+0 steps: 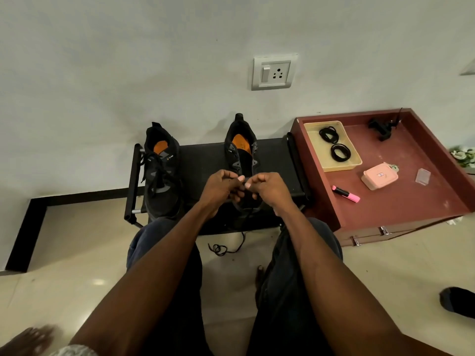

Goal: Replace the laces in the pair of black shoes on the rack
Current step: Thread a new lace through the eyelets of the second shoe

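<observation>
The black shoes (162, 173) look matt mesh cloth on a matt fabric rack (205, 160). Beside the rack, the cabinet (401, 201) is reddish laminate; the floor tiles (77, 253) are glossy.

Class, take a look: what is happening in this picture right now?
A seated person works both hands, left hand and right hand, on the right shoe standing on the black rack, pinching its lace. The left shoe is still laced. A loose lace trails to the floor, and coiled laces wait in a tray.

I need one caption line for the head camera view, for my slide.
Both hands work a lace at the right shoe on the rack.
</observation>
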The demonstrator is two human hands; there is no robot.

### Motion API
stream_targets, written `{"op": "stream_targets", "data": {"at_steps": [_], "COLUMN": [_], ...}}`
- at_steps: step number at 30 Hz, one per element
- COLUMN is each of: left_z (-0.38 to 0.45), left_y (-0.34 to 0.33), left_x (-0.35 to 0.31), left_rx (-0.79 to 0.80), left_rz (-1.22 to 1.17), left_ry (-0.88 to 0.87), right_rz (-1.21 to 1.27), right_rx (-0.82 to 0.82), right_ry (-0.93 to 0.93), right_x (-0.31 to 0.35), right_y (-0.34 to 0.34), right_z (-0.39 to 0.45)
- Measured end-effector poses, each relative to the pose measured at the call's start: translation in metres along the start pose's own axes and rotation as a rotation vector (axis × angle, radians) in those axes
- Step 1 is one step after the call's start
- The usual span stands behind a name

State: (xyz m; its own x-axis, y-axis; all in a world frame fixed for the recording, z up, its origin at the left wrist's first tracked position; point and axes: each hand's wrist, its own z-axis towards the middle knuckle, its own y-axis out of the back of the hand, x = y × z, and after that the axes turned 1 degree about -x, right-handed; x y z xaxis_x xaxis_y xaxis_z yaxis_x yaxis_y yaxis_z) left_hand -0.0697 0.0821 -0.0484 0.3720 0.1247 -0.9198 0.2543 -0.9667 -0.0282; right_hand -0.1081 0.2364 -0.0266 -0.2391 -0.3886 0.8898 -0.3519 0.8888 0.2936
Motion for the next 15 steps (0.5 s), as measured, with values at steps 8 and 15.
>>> {"op": "stream_targets", "data": {"at_steps": [8,15], "left_z": [0.030,0.033], "left_y": [-0.004,-0.017], "left_x": [0.037,0.035], "left_rx": [-0.228,-0.127], "left_rz": [0.324,0.351], "left_ry": [0.219,0.279], "right_rz": [0.102,0.129], "right_rx": [-0.263,-0.135], "right_ry": [-0.211,-0.351], "right_x": [-0.009,-0.018], "right_y": [0.018,0.008], "right_z": [0.047,0.056]}}
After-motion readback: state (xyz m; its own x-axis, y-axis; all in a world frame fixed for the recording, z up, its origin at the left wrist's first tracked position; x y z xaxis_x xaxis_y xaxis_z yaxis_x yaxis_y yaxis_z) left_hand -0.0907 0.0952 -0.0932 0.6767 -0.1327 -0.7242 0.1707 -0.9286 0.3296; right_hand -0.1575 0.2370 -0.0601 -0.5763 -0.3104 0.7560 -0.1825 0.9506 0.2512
